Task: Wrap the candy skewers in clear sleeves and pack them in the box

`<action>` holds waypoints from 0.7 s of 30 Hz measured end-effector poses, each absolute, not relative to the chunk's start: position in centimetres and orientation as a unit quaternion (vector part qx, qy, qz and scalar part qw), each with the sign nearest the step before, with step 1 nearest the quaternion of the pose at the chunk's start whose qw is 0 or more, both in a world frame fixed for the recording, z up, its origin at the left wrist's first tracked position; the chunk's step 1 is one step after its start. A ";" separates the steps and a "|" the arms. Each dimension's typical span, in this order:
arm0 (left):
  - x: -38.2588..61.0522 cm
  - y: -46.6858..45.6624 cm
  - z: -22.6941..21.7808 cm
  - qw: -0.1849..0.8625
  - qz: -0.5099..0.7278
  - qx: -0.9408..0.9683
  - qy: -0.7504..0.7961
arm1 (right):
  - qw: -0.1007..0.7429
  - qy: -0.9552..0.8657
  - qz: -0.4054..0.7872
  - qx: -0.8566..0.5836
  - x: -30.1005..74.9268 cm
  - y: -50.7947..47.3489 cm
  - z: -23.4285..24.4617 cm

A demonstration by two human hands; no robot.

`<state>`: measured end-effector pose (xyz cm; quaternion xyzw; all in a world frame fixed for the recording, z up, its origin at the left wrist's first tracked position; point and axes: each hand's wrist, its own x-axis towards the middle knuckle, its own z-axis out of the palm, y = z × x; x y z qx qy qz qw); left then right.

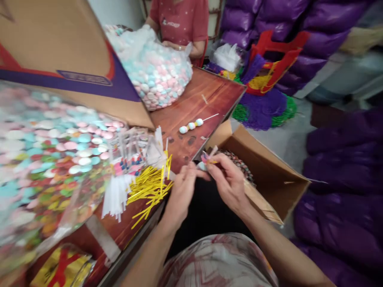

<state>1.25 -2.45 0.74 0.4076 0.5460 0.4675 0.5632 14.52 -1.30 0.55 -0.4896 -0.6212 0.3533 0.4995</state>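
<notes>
My left hand [184, 185] and my right hand [229, 177] meet in front of my lap, fingers pinched. Between them is a small candy bundle [203, 162] in light blue, pink and purple, with a whitish end sticking up and a yellow bit by my right fingertips. The fingers cover much of it. Beyond them on the table lies a candy skewer [191, 126] of pale blue, pink and white pieces on a thin white stick. Left of my left hand are yellow twist ties [149, 183], white sticks [115, 197] and clear printed plastic bags [130, 149].
A big clear bag of pastel candies [60, 147] covers the left of the table [221, 87]; another candy bag [164, 75] sits further back beside a cardboard box [60, 44]. An open carton [275, 175] holds small multicoloured pieces at right. A person in red [182, 24] sits opposite.
</notes>
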 end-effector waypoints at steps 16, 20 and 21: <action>1.8 -1.4 0.4 0.482 0.500 0.528 0.489 | 0.518 -0.272 0.602 -0.543 18.8 -4.4 -2.9; -8.6 1.0 0.7 0.308 0.587 0.427 0.615 | 0.558 -0.196 0.579 -0.561 20.4 -2.1 -4.3; -11.4 1.5 0.5 0.267 0.590 0.402 0.648 | 0.557 -0.192 0.581 -0.562 20.5 -1.6 -4.5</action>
